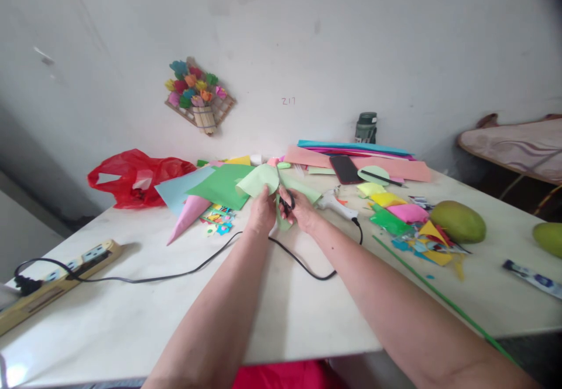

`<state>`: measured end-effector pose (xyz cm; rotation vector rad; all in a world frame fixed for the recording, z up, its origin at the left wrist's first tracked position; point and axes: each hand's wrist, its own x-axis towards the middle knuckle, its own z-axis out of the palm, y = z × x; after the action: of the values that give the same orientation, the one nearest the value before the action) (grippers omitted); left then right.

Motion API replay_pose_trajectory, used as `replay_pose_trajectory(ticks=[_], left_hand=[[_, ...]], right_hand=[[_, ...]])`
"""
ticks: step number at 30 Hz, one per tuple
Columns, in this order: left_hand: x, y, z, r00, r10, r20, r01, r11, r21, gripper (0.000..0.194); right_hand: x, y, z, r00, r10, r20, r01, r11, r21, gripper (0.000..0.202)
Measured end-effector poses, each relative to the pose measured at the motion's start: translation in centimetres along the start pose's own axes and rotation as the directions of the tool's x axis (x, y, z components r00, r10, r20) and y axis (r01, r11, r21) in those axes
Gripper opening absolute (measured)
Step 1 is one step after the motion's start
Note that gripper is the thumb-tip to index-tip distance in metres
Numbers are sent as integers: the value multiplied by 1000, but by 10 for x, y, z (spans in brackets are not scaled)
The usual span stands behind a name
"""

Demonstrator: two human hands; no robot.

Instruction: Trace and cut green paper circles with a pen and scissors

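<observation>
Left hand (pixel 262 212) pinches a pale-green paper sheet (pixel 258 180) at the frame's centre while the right hand (pixel 299 208) wraps black-handled metal scissors (pixel 287 201); should the floppy sheet buckle, the cut could wander.

I see soft, pale light over the table (pixel 132 330), white glare on its near left corner, faint shadows; the wall (pixel 307 37) behind it dims leftward, and the outer edges stretch and blur.
</observation>
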<state>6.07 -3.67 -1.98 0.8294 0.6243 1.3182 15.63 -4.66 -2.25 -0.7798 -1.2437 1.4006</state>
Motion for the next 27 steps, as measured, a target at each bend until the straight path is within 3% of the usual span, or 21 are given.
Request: replay_pose_trajectory(ticks=[12,22,27], left_hand=[[-2,3,5,996,-3,-84,0,999,-34,38],[-1,4,-1,990,62,-130,-76,992,-101,25],[1,8,0,973,84,-213,-114,985,-131,17]], right_hand=[[1,2,-1,1000,-3,-13,3,1000,-17,40],[1,-1,-2,999,31,-8,-31,999,-14,40],[0,-1,-1,1000,29,-8,-29,999,-20,42]])
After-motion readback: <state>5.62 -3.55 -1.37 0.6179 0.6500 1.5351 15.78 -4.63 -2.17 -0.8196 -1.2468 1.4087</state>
